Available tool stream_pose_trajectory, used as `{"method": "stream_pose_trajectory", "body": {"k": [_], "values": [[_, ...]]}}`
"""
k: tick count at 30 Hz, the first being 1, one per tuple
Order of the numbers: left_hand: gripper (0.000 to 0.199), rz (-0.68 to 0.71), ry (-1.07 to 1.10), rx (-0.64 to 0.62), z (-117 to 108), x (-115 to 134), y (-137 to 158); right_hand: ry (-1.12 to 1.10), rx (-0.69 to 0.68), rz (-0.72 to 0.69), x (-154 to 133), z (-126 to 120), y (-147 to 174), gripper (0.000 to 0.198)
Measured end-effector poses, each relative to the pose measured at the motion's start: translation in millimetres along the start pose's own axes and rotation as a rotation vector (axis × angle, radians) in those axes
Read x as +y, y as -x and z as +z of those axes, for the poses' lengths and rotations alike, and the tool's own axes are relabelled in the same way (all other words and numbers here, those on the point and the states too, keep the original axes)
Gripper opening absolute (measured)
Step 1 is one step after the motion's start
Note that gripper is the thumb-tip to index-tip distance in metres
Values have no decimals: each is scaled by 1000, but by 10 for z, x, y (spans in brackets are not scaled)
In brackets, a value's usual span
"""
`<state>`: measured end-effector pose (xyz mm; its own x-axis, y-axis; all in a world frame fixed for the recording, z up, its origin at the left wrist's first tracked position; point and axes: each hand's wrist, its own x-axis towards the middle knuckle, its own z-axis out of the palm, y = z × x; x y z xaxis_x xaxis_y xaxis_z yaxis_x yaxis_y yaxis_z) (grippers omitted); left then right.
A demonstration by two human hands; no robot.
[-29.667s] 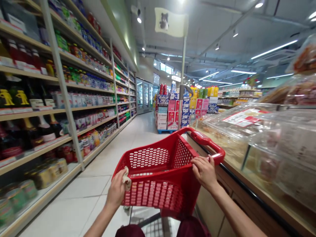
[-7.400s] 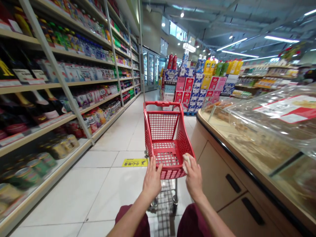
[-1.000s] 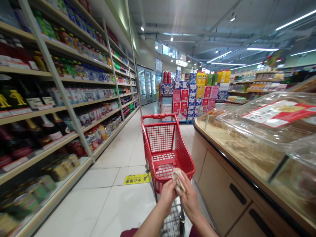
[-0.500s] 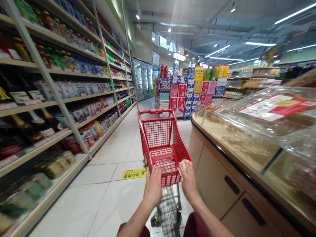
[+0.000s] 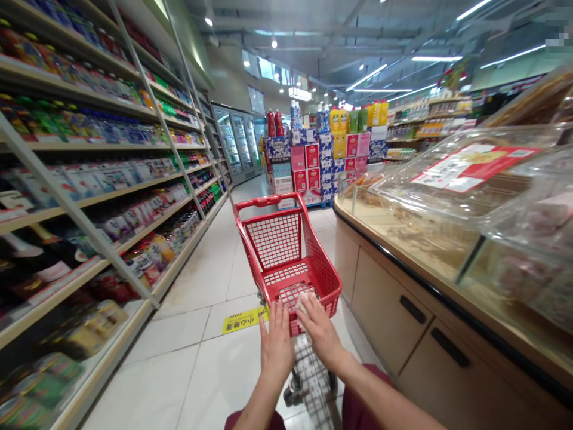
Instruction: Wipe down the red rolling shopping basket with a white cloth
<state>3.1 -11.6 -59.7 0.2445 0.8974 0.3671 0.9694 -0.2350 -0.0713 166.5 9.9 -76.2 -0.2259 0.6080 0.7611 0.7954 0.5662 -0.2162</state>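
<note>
A red shopping cart with a latticed plastic basket stands before me, its handle at the far end. My left hand rests at the near rim of the basket, fingers stretched and thumb apart, with nothing in it. Close beside it, my right hand is at the same rim, fingers bent over a pale, crumpled cloth, which is mostly hidden under them. Whether it is cloth or tissue is hard to tell.
Drink shelves run along the left. On the right stands a wooden counter with clear covers. Stacked cartons stand ahead, with glass-door fridges behind. A yellow floor sticker lies left of the cart.
My right hand has slid left along the rim with the cloth, from the right corner to beside my left hand. The cart is turned slightly, and the view has shifted right.
</note>
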Motion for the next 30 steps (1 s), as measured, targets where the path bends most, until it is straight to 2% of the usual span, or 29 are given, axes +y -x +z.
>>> {"method": "stream_pose_trajectory", "body": {"k": [2, 5, 7, 10, 12, 14, 17, 18, 19, 22, 24, 25, 28, 30], "values": [[67, 16, -2, 12, 6, -18, 12, 25, -16, 5, 59, -49, -12, 32], [68, 5, 8, 30, 19, -15, 28, 154, 82, 267, 221, -148, -12, 32], [68, -23, 12, 35, 35, 10, 30, 152, 117, 319, 178, -123, 10, 33], [66, -43, 5, 41, 47, 33, 27, 27, 38, 100, -48, 1, 47, 36], [66, -25, 2, 44, 35, 24, 30, -4, -24, -9, -93, 16, 48, 36], [67, -4, 9, 41, 15, 11, 36, 50, -2, 58, 8, -50, 27, 34], [66, -14, 29, 38, 6, 24, 39, 155, 116, 284, 149, -135, -1, 34], [65, -27, 31, 39, 12, 35, 37, 155, 126, 292, 123, -124, 1, 34], [63, -41, 29, 43, 20, 46, 34, 134, 112, 251, 58, -93, 10, 35], [60, -44, 12, 64, 41, 48, 28, 17, 13, 9, -189, 19, 46, 35], [62, -17, 6, 72, 39, 25, 32, -15, -27, -58, -207, 11, 46, 34], [63, -3, 9, 72, 32, 15, 35, 0, -20, -26, -155, -23, 36, 34], [66, -2, 31, 67, 6, 20, 41, 125, 81, 216, 46, -137, -6, 34], [64, -30, 44, 67, -6, 52, 36, 153, 112, 263, 35, -127, -18, 34]]}}
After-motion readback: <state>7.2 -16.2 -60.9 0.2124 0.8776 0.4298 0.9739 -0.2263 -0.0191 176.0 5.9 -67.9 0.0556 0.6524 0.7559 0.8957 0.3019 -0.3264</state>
